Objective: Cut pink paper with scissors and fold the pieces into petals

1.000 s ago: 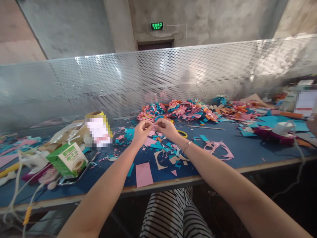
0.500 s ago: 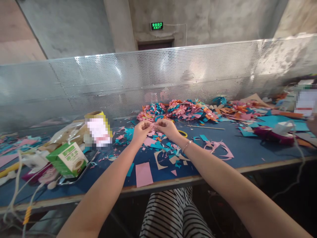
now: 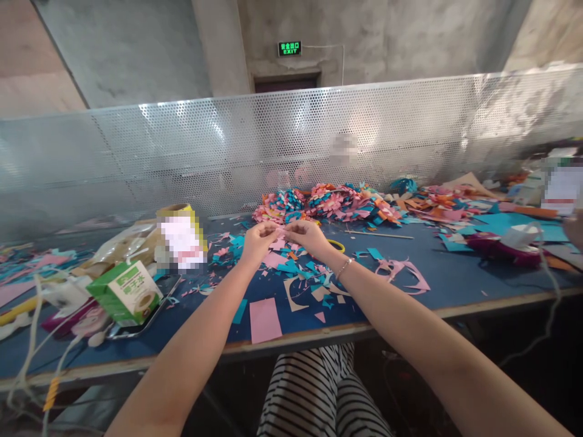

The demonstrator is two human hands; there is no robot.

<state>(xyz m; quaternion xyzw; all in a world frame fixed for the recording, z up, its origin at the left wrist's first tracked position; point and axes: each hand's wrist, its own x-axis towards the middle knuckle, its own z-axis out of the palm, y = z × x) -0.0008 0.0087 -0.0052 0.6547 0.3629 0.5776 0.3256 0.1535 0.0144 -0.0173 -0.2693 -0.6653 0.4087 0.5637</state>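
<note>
My left hand [image 3: 260,239] and my right hand [image 3: 306,235] meet over the middle of the blue table. Between their pinched fingertips is a small pink paper piece [image 3: 280,232], mostly covered by the fingers. Beneath and around the hands lie blue and pink paper scraps [image 3: 296,267]. Part of a yellow handle or ring [image 3: 337,245] shows beside my right wrist. Nearer to me are a flat pink paper rectangle [image 3: 265,320] and a cream paper offcut with a curved cut [image 3: 295,295].
Behind the hands is a heap of paper flowers [image 3: 337,203] against a perforated metal screen [image 3: 218,152]. A thin stick [image 3: 380,234] lies to the right. At left stand a green carton [image 3: 125,291] on a metal tray and white cables [image 3: 31,340]. Blue paper sheets [image 3: 519,226] lie at right.
My hands stay together in nearly the same spot, with the fingertips slightly shifted around the pink paper piece. Nothing else has visibly moved.
</note>
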